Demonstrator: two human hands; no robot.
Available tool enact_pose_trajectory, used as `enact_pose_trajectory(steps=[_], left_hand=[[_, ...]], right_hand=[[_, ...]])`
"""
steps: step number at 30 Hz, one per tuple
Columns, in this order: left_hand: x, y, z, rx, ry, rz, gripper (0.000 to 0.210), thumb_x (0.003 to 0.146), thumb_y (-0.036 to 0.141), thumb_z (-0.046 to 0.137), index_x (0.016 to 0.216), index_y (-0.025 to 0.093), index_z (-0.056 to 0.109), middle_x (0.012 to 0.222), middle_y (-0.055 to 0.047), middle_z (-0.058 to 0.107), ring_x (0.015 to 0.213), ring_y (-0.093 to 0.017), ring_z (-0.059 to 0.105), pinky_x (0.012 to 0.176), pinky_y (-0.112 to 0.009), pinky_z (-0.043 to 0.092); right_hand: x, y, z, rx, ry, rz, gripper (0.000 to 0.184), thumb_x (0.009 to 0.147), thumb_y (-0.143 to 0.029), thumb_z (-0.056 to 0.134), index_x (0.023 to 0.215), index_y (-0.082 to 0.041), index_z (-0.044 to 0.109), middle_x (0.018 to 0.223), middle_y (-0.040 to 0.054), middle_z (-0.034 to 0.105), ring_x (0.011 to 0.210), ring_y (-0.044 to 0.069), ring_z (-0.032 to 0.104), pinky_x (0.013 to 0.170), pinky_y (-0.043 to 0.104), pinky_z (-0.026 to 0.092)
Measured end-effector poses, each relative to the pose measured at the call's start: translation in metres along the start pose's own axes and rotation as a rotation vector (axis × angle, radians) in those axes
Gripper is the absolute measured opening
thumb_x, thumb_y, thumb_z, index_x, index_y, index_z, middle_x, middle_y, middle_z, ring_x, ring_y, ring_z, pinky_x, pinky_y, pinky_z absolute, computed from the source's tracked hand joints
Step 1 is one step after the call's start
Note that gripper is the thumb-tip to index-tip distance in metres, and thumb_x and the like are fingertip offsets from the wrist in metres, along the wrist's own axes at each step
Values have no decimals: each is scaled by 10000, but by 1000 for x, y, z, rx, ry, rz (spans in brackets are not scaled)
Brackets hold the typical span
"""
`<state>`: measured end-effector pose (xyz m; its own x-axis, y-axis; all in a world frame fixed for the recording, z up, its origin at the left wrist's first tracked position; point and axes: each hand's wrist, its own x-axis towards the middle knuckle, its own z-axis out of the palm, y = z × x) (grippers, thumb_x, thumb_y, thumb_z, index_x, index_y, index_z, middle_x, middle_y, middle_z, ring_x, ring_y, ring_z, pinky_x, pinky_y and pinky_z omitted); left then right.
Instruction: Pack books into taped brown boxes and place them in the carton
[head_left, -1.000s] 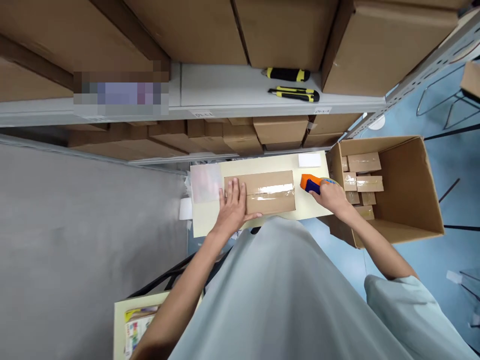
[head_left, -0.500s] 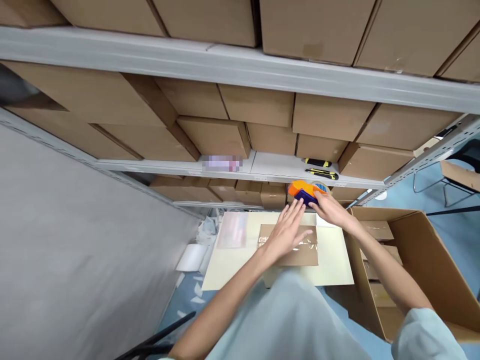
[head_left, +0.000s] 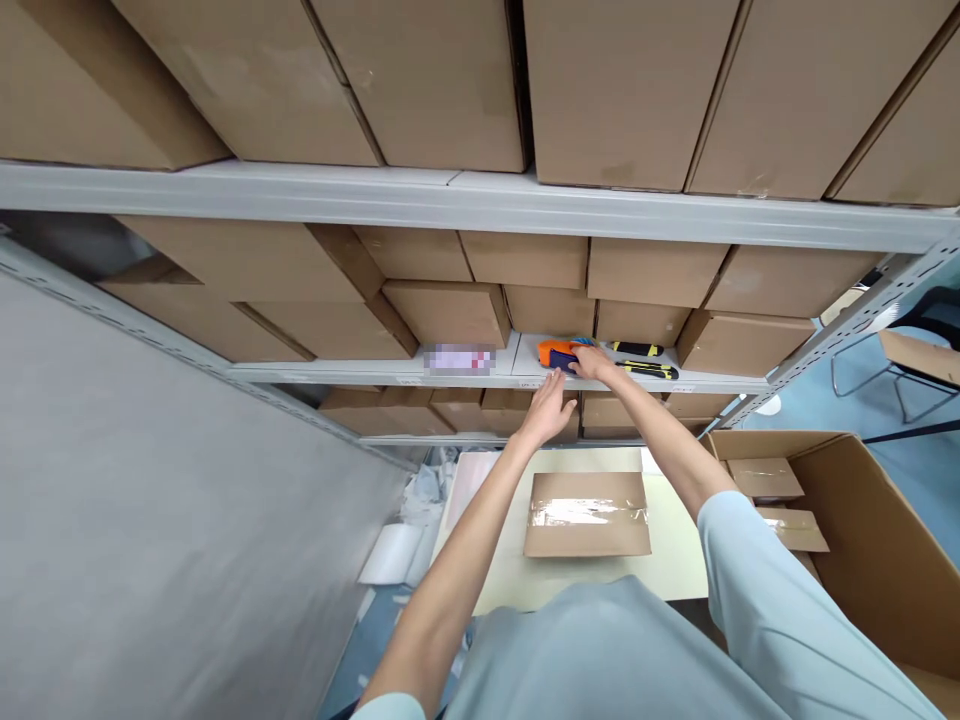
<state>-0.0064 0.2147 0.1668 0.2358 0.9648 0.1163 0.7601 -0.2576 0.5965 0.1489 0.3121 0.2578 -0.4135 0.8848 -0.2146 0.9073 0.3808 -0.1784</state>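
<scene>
My right hand (head_left: pixel 593 363) grips an orange and dark-blue tape dispenser (head_left: pixel 553 352) on the grey middle shelf (head_left: pixel 517 372). Just below the shelf's front edge is my left hand (head_left: pixel 547 412), its fingers stretched out and the tips close to the dispenser; whether they touch it I cannot tell. A cardboard box (head_left: pixel 589 540) lies on the pale table, with shiny clear tape across its top. To the right of my right hand, two black and yellow utility knives, an upper one (head_left: pixel 636 349) and a lower one (head_left: pixel 648 370), rest on the shelf.
Cardboard boxes (head_left: pixel 630 90) fill the shelves in front of me. A large open carton (head_left: pixel 862 540) holding smaller boxes stands at the right of the table (head_left: pixel 679 540). A grey wall (head_left: pixel 150 520) runs along the left, and a chair (head_left: pixel 915 350) stands far right.
Both hands have moved forward and up from above the box to the shelf, the right one carrying the tape dispenser there. The taped box top is now uncovered, and the view has shifted.
</scene>
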Motion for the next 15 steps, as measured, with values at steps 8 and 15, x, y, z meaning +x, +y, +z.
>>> enact_pose_trajectory(steps=[8,15], left_hand=[[-28,17,21,-33,-11,-23,748,1050,404,551,1710,124,342,1811,-219,281,1709,-359,213,1375,-579,269],[-98,25,37,-15,64,-23,770,1099,569,462,1739,175,295,1831,-184,246,1720,-341,176,1391,-608,201]], right_hand=[[7,8,26,10,67,-1,439,1091,-267,509,1459,-64,637,1570,253,606,1469,358,551,1247,488,391],[-41,52,70,299,424,-147,590,1135,-410,435,1651,-123,434,1677,219,472,1573,377,398,1353,608,229]])
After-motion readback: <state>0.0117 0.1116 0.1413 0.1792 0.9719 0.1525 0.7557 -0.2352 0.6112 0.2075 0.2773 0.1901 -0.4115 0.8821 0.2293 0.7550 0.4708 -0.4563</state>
